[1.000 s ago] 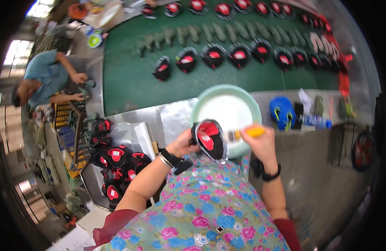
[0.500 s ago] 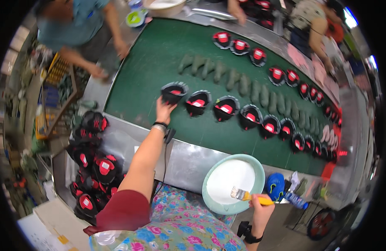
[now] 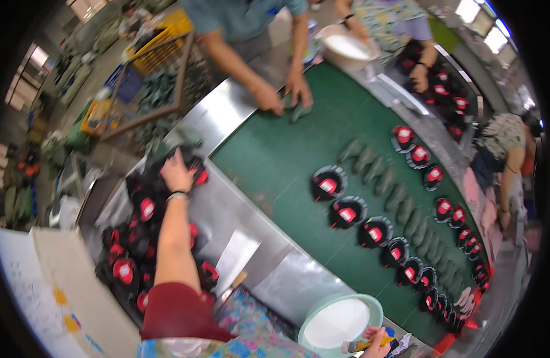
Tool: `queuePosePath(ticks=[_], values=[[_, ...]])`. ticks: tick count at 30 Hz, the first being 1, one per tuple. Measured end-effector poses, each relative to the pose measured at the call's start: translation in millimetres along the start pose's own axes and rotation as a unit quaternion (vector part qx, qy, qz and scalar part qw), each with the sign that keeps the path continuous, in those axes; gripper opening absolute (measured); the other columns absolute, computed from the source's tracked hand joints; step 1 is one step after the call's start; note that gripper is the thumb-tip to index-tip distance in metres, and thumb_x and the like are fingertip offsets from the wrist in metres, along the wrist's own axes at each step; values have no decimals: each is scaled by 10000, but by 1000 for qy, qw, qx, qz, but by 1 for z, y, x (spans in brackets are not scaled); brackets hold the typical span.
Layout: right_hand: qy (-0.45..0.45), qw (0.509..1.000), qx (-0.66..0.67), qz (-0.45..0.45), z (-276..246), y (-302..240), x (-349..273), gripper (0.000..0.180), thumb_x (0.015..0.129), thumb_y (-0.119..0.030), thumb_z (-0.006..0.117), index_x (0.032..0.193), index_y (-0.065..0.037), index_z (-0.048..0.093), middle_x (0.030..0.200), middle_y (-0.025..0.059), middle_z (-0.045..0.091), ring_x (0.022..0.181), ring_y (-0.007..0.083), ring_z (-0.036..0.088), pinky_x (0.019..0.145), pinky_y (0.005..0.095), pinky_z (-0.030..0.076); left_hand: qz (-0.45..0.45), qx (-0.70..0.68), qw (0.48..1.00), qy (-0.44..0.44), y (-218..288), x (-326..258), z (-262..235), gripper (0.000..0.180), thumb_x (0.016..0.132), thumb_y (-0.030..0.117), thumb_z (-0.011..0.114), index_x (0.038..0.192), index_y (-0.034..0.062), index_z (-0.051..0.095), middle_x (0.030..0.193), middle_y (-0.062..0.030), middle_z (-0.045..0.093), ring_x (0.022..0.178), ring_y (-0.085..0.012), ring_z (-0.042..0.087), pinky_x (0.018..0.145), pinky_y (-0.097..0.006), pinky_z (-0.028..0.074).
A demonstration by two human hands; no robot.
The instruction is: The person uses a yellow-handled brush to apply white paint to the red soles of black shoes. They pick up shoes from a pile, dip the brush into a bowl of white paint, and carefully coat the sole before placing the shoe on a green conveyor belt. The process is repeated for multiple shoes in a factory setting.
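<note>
My left hand is at the top of a pile of black-and-red shoe uppers, its fingers closed on a black shoe upper; the fingertips are partly hidden. My right hand, at the lower edge, grips a paintbrush by its yellow handle. The bristles are over the near rim of a pale green basin of white liquid. On the green belt stands a row of shoe uppers, openings up, beside a row of dark green shoe lasts.
Across the belt, a co-worker's hands handle green lasts. Another person reaches toward a second basin and a tray of uppers. A metal ledge runs along the near belt edge, with a white paper on it.
My left hand has let go of the upper at the row's near end and moved left to the pile. The view has swung left. The co-worker's hands now reach over the belt.
</note>
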State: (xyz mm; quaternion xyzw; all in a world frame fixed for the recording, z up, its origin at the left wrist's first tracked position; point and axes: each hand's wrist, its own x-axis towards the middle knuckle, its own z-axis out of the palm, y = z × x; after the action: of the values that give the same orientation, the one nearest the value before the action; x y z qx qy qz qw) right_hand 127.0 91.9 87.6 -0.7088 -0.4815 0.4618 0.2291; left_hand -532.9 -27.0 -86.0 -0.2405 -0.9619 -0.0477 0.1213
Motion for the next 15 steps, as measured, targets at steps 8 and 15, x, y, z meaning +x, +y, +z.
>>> queuePosePath(ticks=[8,15], values=[[-47,995,-19,-82,21,-30,-25,411,745,-167,856,1071,15,683,993,100,706,896,189,665,822,298,507,251,-273,791,-487,69,-11,-68,498,667,190,828,1115,26,688,1034,-170,714,947,-276,680,848,-378,525],[-283,899,-92,-323,30,-68,-61,482,712,-190,881,1110,-1,685,1055,93,708,962,199,662,882,306,496,410,-534,359,-647,194,-164,-186,269,827,123,770,1026,25,618,944,-2,560,941,-126,503,885,-301,402]])
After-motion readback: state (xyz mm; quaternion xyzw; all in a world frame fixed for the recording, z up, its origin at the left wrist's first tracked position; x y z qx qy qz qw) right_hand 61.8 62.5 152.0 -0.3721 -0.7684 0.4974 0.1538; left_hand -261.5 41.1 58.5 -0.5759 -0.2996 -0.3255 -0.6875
